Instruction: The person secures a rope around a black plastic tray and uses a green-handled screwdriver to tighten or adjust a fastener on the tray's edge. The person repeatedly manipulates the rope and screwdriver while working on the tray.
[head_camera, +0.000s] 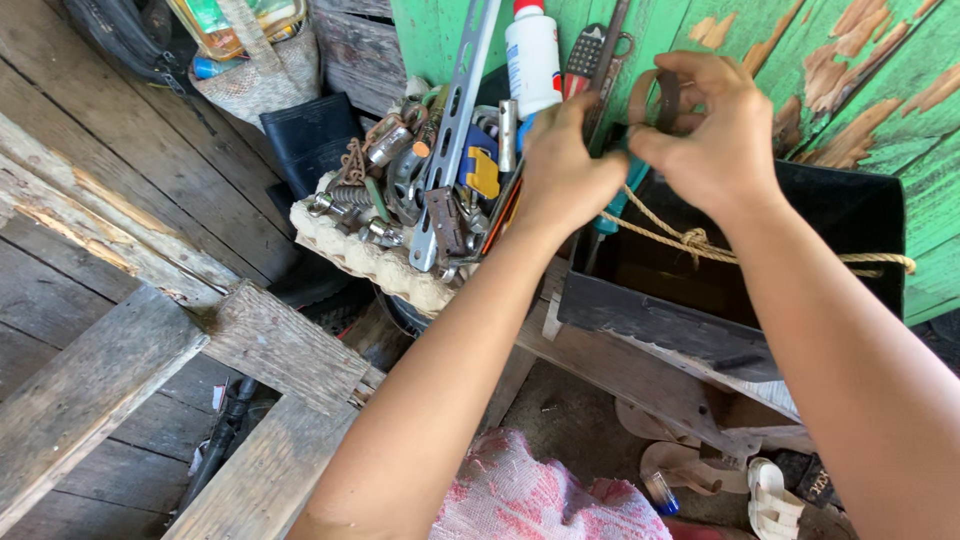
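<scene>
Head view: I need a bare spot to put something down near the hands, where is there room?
The dark box under the rope looks mostly bare inside, below the right hand. The plank left of the left hand is also bare. The egg tray is packed with metal parts, the slotted bar and the white bottle.

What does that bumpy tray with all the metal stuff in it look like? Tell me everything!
The egg-carton tray looks like pale, moulded cardboard with a lumpy, worn edge. It sits tilted on something dark, left of the black box. Heaped in it are springs, bolts, rusty bits and a long perforated metal strip. Neither hand clearly touches it; the left hand hovers just beside.
</scene>
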